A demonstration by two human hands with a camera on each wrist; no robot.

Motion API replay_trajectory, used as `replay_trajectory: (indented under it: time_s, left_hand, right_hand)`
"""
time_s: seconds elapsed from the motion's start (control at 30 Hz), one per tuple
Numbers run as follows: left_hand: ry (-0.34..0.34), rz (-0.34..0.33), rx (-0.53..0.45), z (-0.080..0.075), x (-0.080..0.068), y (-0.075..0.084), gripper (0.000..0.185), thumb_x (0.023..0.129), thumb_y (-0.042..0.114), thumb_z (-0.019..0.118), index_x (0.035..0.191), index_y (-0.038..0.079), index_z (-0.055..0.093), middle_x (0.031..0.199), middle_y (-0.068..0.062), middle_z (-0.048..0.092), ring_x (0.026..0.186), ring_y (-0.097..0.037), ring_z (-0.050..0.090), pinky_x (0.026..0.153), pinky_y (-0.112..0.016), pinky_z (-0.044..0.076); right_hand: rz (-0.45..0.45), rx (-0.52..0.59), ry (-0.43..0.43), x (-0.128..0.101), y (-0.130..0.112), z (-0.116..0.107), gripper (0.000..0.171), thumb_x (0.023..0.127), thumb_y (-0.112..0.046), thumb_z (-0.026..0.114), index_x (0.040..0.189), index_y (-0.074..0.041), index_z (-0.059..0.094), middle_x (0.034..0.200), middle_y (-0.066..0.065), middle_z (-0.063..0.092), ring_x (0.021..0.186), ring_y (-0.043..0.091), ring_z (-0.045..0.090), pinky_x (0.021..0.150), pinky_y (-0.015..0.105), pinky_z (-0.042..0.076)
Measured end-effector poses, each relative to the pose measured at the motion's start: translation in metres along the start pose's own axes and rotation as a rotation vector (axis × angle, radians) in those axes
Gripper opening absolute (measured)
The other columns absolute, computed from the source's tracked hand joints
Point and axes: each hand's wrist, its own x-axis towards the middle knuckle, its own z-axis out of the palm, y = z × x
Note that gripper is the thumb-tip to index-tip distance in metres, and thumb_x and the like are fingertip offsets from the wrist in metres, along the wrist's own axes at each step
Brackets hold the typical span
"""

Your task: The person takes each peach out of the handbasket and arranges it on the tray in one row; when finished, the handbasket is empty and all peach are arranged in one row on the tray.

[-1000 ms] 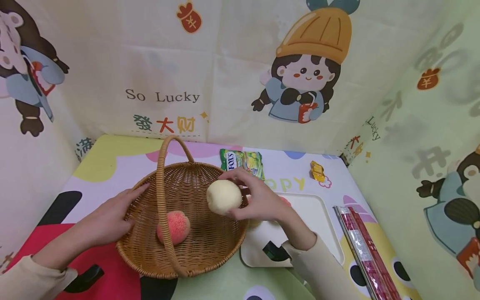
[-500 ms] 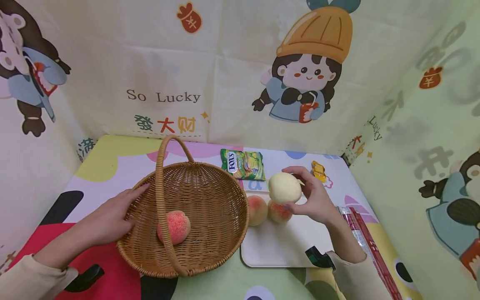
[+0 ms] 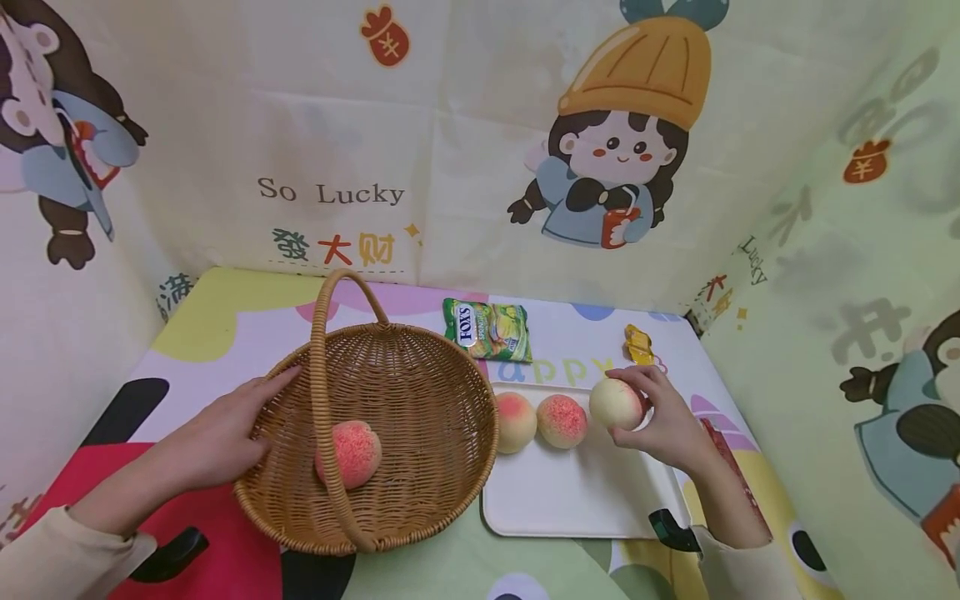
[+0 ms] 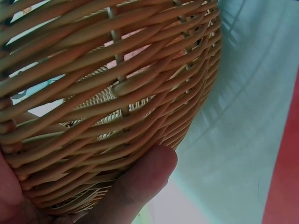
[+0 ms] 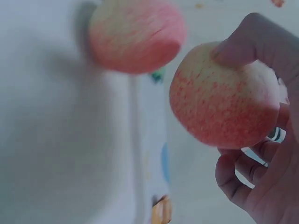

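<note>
Spread across the left side of the wicker basket (image 3: 420, 467), my left hand (image 3: 217, 437) rests with its fingers straight at the rim. Its thumb (image 4: 145, 179) presses against the weave in the left wrist view. A pink peach (image 3: 358, 454) lies inside the basket, partly behind the handle. My right hand (image 3: 667, 425) pinches a peach (image 3: 615, 404) between thumb and fingers over the back right of the white tray (image 3: 555, 504). That peach shows pale in the head view, red-speckled in the right wrist view. Two other peaches, one (image 3: 515, 422) beside the basket and another (image 3: 562, 421), sit on the tray.
Behind the tray lies a green Fox's candy bag (image 3: 487, 331). A small yellow wrapped packet (image 3: 638, 343) is at the back right. Red packaging (image 3: 731, 458) shows partly behind my right arm. Printed cloth walls (image 3: 450, 167) enclose the table's back and sides.
My right hand has carried the peach from over the basket rightward to the tray's back right, uncovering the two tray peaches. My left hand has stayed at the basket.
</note>
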Motion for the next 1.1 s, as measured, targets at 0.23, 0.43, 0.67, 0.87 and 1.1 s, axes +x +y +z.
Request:
replay_trajectory:
  time_s: [0.23,0.43,0.67,0.87,1.1]
  left_hand:
    - [-0.001,0.008,-0.006,0.0,0.0,-0.001,0.086,0.078,-0.006,0.068,0.155,-0.004,0.03,0.141,-0.037,0.039,0.123,-0.055,0.046,0.09,-0.067,0.047]
    - [0.008,0.018,0.0,0.0,0.0,-0.001,0.087,0.077,-0.006,0.068,0.156,-0.004,0.03,0.141,-0.036,0.04,0.122,-0.054,0.047,0.09,-0.065,0.048]
    - [0.018,0.024,0.005,0.0,-0.001,0.0,0.087,0.077,-0.006,0.067,0.155,-0.004,0.03,0.14,-0.037,0.041,0.122,-0.054,0.048,0.09,-0.065,0.048]
    - [0.009,0.016,0.003,0.002,-0.001,-0.002,0.087,0.077,-0.006,0.068,0.156,-0.004,0.03,0.142,-0.036,0.04,0.124,-0.055,0.046,0.091,-0.068,0.046]
    - [0.001,0.002,0.01,0.001,0.001,-0.001,0.086,0.078,-0.005,0.068,0.155,-0.004,0.031,0.141,-0.036,0.04,0.123,-0.054,0.046,0.09,-0.067,0.046]
  right_hand:
    - [0.054,-0.149,-0.102,-0.008,0.017,0.013,0.078,0.063,-0.014,0.092,0.134,-0.006,0.062,0.125,0.015,0.055,0.112,0.036,0.054,0.089,0.059,0.048]
    - [0.071,-0.052,-0.128,-0.01,0.021,0.012,0.078,0.065,-0.012,0.092,0.136,-0.003,0.059,0.129,0.016,0.058,0.112,0.034,0.057,0.091,0.056,0.052]
    - [0.073,-0.065,-0.159,-0.009,0.016,0.016,0.075,0.065,-0.016,0.095,0.132,-0.006,0.062,0.124,0.013,0.061,0.102,0.025,0.058,0.079,0.038,0.054]
    - [0.059,-0.08,-0.181,-0.009,0.011,0.018,0.075,0.064,-0.017,0.095,0.131,-0.007,0.061,0.124,0.012,0.06,0.102,0.026,0.057,0.079,0.04,0.054]
    - [-0.066,-0.004,-0.037,0.01,-0.033,0.011,0.076,0.075,-0.028,0.091,0.14,-0.014,0.056,0.138,0.008,0.055,0.127,0.032,0.052,0.097,0.058,0.047]
